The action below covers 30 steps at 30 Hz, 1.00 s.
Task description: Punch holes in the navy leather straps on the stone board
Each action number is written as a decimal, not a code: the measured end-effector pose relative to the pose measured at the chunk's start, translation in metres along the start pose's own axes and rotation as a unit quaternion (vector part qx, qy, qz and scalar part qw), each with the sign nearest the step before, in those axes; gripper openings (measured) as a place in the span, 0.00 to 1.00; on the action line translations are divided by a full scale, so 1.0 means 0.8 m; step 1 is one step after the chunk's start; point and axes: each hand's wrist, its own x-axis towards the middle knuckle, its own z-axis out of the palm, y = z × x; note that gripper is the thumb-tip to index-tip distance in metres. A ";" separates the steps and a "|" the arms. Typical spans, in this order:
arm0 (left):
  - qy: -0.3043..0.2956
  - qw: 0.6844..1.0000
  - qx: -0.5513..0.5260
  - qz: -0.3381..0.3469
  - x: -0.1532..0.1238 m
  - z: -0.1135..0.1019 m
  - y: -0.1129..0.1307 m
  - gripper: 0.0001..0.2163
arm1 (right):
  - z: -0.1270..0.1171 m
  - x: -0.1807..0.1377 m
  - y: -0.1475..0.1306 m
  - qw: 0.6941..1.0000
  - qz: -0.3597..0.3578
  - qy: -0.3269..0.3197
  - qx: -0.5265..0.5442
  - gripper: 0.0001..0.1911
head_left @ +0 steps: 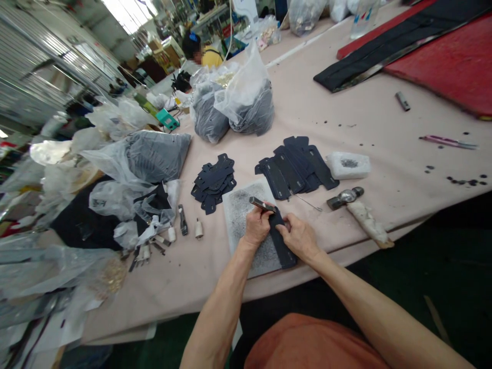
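My left hand (pixel 257 226) is closed round a metal punch (pixel 257 202) that slants over a dark navy piece (pixel 283 249). This long flat piece lies on a speckled whitish board (pixel 241 205). Thumb and fingers of my right hand (pixel 302 237) pinch the piece's right edge. The punch's lower end is hidden by my left fingers. Just beyond the board, several similar navy pieces (pixel 294 169) lie overlapped, and a pile of smaller dark cut pieces (pixel 213 179) sits to the left. A hammer (pixel 361 212) with a wrapped handle rests right of my right hand.
A white block (pixel 349 165) and a thin hooked tool (pixel 309 203) lie near the pieces. Pink tweezers (pixel 448 141) and a metal tube (pixel 403 101) are farther right. Bags of dark pieces (pixel 251 105) stand at the back; small tools (pixel 183 220) lie left. A person (pixel 210 56) sits beyond.
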 end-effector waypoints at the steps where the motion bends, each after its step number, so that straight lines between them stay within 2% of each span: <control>1: 0.003 1.000 0.007 0.000 0.000 0.001 -0.001 0.09 | 0.000 0.000 0.000 1.000 0.001 -0.001 0.001 0.14; 6: 0.005 1.000 0.018 0.003 -0.002 0.005 -0.005 0.09 | 0.000 0.001 0.002 1.000 -0.002 -0.011 0.014 0.16; 8: 0.005 1.000 0.003 -0.007 -0.003 0.005 -0.006 0.09 | -0.003 0.001 0.006 0.998 -0.009 -0.024 0.062 0.18; 10: 0.007 1.000 0.004 -0.012 -0.004 0.005 -0.007 0.09 | -0.013 0.001 0.016 0.993 -0.028 -0.003 0.111 0.19; 11: 0.007 1.000 0.009 -0.009 -0.004 0.005 -0.007 0.09 | -0.022 0.000 0.022 0.991 -0.045 0.036 0.117 0.19; 14: 0.004 1.000 0.026 0.011 -0.002 0.005 -0.009 0.09 | -0.063 -0.005 0.050 0.972 -0.095 0.205 0.061 0.16; 17: 0.006 0.999 0.026 0.020 -0.001 0.006 -0.010 0.09 | -0.111 -0.014 0.088 0.941 -0.101 0.297 -0.124 0.17; 19: 0.012 0.999 0.031 0.023 -0.001 0.006 -0.010 0.09 | -0.134 -0.021 0.112 0.927 -0.035 0.280 -0.249 0.24; 20: 0.018 0.999 0.038 0.030 -0.001 0.006 -0.010 0.09 | -0.142 -0.025 0.123 0.924 -0.004 0.245 -0.294 0.27; 22: 0.032 0.997 0.055 0.051 -0.001 0.007 -0.010 0.08 | -0.150 -0.030 0.140 0.924 0.036 0.169 -0.341 0.26; 24: 0.041 0.995 0.064 0.063 -0.001 0.008 -0.010 0.08 | -0.152 -0.030 0.149 0.933 0.061 0.114 -0.337 0.25; 27: 0.036 0.995 0.067 0.058 -0.001 0.009 -0.010 0.08 | -0.154 -0.024 0.147 0.964 0.150 0.037 -0.218 0.27; 29: 0.031 0.996 0.070 0.055 -0.002 0.009 -0.009 0.08 | -0.155 -0.021 0.140 0.973 0.232 0.002 -0.020 0.27; 30: 0.030 0.996 0.069 0.053 -0.002 0.009 -0.009 0.08 | -0.155 -0.021 0.135 0.957 0.266 -0.005 0.120 0.25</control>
